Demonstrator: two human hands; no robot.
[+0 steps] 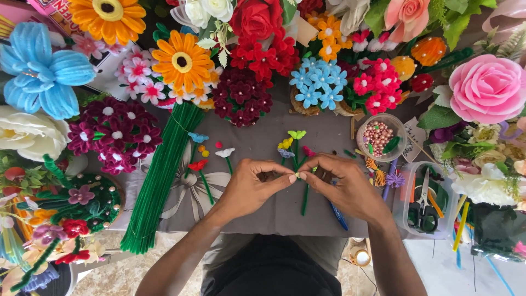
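Grey table (329, 137) ringed by flowers, left hand (249, 189), right hand (345, 189) pinching small pale green pipe-cleaner piece (298, 175)

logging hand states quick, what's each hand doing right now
Left hand: closed, fingertips pinching a small pale piece.
Right hand: closed, pinching the same small piece, above a green stem.
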